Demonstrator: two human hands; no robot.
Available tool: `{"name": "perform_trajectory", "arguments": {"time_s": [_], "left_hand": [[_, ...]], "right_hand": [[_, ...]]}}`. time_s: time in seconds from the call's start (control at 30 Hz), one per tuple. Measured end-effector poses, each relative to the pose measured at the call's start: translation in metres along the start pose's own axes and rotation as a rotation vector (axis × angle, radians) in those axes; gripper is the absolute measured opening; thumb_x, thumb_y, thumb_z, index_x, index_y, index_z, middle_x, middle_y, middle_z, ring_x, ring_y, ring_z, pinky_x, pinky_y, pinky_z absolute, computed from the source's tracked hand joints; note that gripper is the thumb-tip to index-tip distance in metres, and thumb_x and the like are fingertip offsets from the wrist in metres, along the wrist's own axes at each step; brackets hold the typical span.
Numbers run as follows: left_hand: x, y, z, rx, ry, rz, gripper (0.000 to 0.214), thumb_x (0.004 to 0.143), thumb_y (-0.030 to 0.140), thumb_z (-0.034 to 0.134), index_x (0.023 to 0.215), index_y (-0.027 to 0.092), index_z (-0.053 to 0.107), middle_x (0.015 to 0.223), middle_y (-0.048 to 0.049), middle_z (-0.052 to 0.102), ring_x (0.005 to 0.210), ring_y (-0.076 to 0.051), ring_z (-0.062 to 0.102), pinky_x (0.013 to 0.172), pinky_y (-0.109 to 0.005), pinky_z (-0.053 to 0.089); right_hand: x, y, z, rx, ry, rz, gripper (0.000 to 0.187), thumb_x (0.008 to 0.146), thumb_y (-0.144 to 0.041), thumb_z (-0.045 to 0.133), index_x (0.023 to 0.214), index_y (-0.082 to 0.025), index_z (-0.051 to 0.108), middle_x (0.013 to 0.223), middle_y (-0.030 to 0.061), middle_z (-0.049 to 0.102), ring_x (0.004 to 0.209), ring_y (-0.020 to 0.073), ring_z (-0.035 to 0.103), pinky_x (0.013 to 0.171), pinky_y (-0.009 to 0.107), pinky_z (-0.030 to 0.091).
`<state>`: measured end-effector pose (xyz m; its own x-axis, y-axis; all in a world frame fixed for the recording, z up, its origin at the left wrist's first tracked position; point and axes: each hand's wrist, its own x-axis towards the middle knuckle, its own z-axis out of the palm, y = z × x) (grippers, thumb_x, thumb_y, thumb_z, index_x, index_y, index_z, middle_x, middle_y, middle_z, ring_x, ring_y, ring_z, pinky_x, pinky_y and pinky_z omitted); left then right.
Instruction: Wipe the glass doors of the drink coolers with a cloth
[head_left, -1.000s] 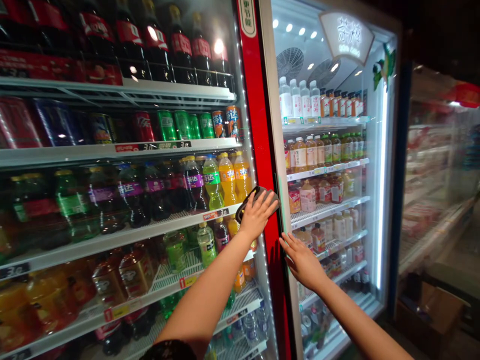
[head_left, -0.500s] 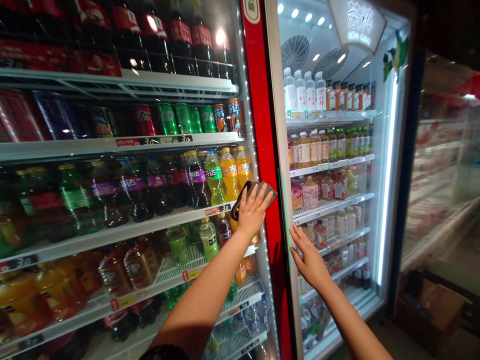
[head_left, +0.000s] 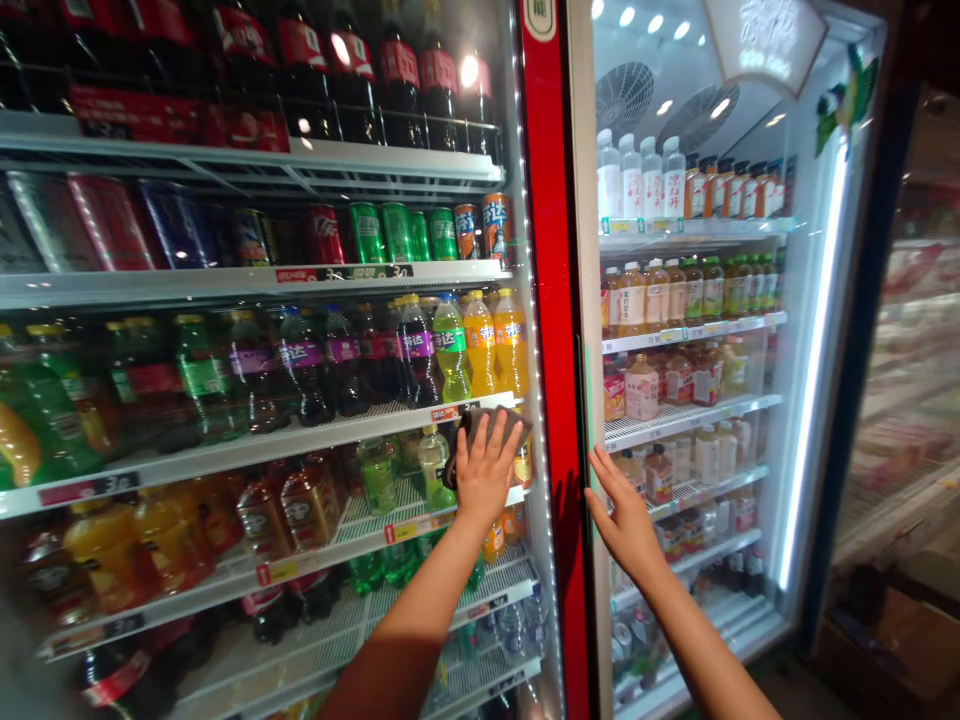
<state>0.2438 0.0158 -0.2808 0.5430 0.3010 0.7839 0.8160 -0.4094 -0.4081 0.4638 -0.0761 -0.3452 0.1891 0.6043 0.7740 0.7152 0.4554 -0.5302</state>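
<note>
Head view, dark cloth (head_left: 471, 421) under left hand (head_left: 481, 490)

Bright strip light (head_left: 813, 380); right edge dim, blurred.

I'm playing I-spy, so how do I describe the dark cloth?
Find the tall red strip near the picture's middle. Just left of it, the left hand lies spread over the dark cloth. Unlike the bright bottles above, it's dull and peeks out between fingers.
</note>
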Motion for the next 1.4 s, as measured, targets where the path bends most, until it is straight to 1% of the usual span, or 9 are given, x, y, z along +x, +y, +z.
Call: {"name": "perform_trajectory", "arguments": {"time_s": [0.2,0.33,0.47,0.6,0.7,0.93,1.13,1.27,1.4], "left_hand": [[-0.029,0.012,0.012,0.001,-0.066,0.448,0.056,0.099,0.022,0.05,0.154,0.03,0.04,0.168,0.0038,0.018,0.157,-0.021,0.017,0.13,-0.052,-0.006],[-0.01,-0.018,-0.009,0.017,-0.087,0.209,0.072,0.096,0.026,0.059,0.16,0.033,0.027,0.168,0.0013,0.016,0.157,-0.023,0.01,0.129,-0.056,-0.006],[-0.044,-0.038,-0.025,0.073,-0.045,-0.123,0.085,0.089,0.027,0.069,0.161,0.03,0.024,0.168,-0.0066,0.016,0.157,-0.029,-0.002,0.127,-0.062,-0.003],[-0.083,-0.035,-0.024,0.076,-0.096,0.247,0.071,0.093,0.02,0.059,0.158,0.033,0.033,0.168,0.0017,0.019,0.158,-0.023,0.006,0.129,-0.055,-0.005],[-0.074,-0.045,-0.029,0.068,-0.148,0.43,0.067,0.096,0.017,0.052,0.157,0.035,0.032,0.168,0.0073,0.019,0.157,-0.017,0.014,0.131,-0.049,-0.004],[-0.09,-0.072,-0.048,0.15,-0.085,-0.21,0.09,0.086,0.028,0.072,0.161,0.033,0.023,0.168,-0.0061,0.019,0.158,-0.029,0.001,0.128,-0.062,0.001],[-0.103,-0.062,-0.049,0.107,-0.217,0.138,0.08,0.09,0.026,0.065,0.16,0.037,0.026,0.168,0.0024,0.024,0.158,-0.022,0.008,0.13,-0.054,-0.002],[-0.077,-0.092,-0.065,0.146,-0.12,-0.146,0.085,0.09,0.028,0.065,0.161,0.035,0.021,0.169,-0.0029,0.018,0.158,-0.026,0.008,0.129,-0.058,0.007],[-0.105,-0.103,-0.07,0.209,0.003,-0.399,0.09,0.088,0.027,0.068,0.163,0.027,0.018,0.17,-0.0113,0.013,0.158,-0.032,0.003,0.126,-0.065,0.013]], "right_hand": [[0.009,-0.019,0.014,0.075,-0.013,-0.042,0.053,0.101,-0.032,0.044,0.154,-0.026,0.044,0.159,0.01,0.044,0.147,0.0255,0.041,0.12,0.052,0.037],[0.015,-0.026,0.021,0.107,-0.029,-0.064,0.054,0.101,-0.032,0.044,0.155,-0.027,0.043,0.16,0.0092,0.043,0.148,0.0259,0.039,0.121,0.053,0.035],[0.013,-0.03,0.031,0.104,-0.045,-0.073,0.056,0.101,-0.032,0.043,0.157,-0.029,0.039,0.161,0.0082,0.042,0.149,0.0257,0.038,0.121,0.052,0.036],[0.017,-0.041,0.045,0.131,-0.064,-0.104,0.058,0.101,-0.031,0.042,0.159,-0.029,0.034,0.162,0.0081,0.039,0.149,0.026,0.037,0.122,0.052,0.035],[0.023,-0.052,0.054,0.149,-0.097,-0.156,0.059,0.101,-0.029,0.042,0.16,-0.03,0.032,0.163,0.008,0.037,0.15,0.026,0.035,0.122,0.052,0.034],[0.011,-0.061,0.069,0.159,-0.152,-0.155,0.06,0.101,-0.023,0.04,0.159,-0.031,0.032,0.164,0.0067,0.035,0.152,0.0243,0.03,0.122,0.052,0.035],[0.006,-0.071,0.081,0.176,-0.172,-0.166,0.062,0.101,-0.027,0.041,0.161,-0.033,0.027,0.167,0.0064,0.029,0.152,0.0257,0.031,0.12,0.05,0.037],[0.008,-0.083,0.084,0.195,-0.176,-0.173,0.06,0.102,-0.029,0.04,0.161,-0.035,0.027,0.167,0.0056,0.028,0.153,0.0262,0.029,0.12,0.052,0.036],[0.002,-0.091,0.088,0.173,-0.197,-0.218,0.061,0.102,-0.025,0.039,0.161,-0.036,0.025,0.169,0.0043,0.025,0.155,0.0258,0.023,0.12,0.053,0.037]]}}
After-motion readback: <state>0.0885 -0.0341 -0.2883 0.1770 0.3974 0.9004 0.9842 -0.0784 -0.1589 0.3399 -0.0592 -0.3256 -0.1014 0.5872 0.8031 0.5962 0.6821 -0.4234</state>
